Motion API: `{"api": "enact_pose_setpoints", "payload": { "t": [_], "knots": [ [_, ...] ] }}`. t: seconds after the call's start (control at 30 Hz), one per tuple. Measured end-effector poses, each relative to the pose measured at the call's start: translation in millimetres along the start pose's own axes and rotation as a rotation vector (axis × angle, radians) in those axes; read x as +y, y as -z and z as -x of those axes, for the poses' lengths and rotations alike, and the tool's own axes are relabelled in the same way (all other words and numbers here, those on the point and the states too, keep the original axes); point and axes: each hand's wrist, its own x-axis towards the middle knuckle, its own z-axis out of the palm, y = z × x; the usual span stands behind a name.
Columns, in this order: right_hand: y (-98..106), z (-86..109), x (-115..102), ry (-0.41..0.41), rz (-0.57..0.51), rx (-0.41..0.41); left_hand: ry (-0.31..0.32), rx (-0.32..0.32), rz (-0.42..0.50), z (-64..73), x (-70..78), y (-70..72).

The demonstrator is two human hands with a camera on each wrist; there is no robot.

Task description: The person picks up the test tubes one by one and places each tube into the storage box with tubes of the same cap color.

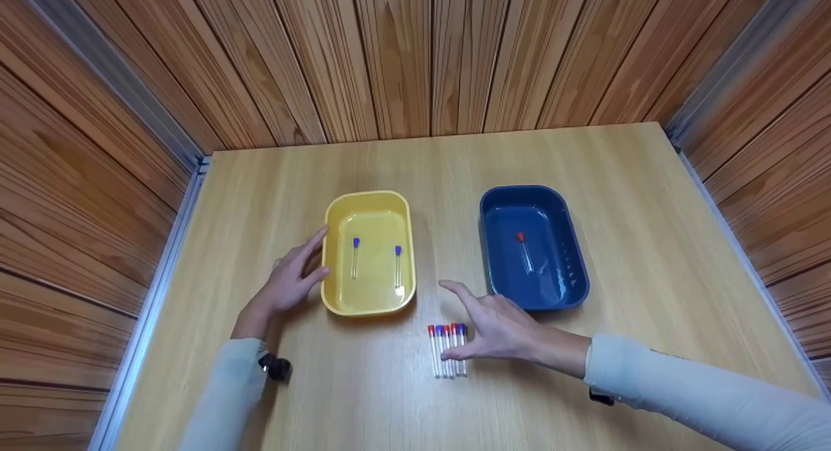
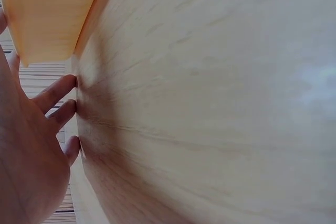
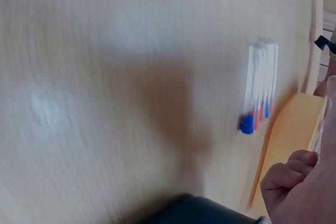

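Note:
My left hand (image 1: 292, 277) is at the left side of a yellow tray (image 1: 376, 298), fingertips and thumb against its rim. Inside that tray lie two clear tubes with blue caps, one at the left (image 1: 355, 259) and one at the right (image 1: 398, 266). A row of several capped tubes (image 1: 448, 370), red and blue caps mixed, lies side by side on the table. Over the row's right part reaches my right hand (image 1: 503, 328), thumb and index finger spread apart, nothing between them. A dark blue tray (image 1: 513, 211) holds one red-capped tube (image 1: 526, 253).
All of this stands on a light wooden table (image 1: 350, 392). Wood-panelled walls (image 1: 402, 61) rise behind it and at both sides, with metal rails (image 1: 156, 282) along the side edges. Dark wrist devices (image 1: 278, 368) sit at both sleeve cuffs.

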Motion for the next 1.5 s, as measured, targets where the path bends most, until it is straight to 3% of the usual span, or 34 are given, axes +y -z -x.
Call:
{"api": "enact_pose_setpoints", "payload": {
  "t": [0.33, 0.9, 1.5],
  "knots": [
    [-14.2, 10.7, 14.7, -0.003, 0.067, -0.096, 0.013, -0.002, 0.011, 0.3, 0.6, 0.0],
    [-25.4, 25.4, 35.4, -0.039, 0.134, -0.106, -0.018, 0.012, -0.01, -0.2, -1.3, 0.2],
    [-32.4, 25.8, 34.9, 0.018, 0.217, -0.001, -0.024, 0.021, -0.011, 0.1, -1.5, -1.0]
  ]
}}
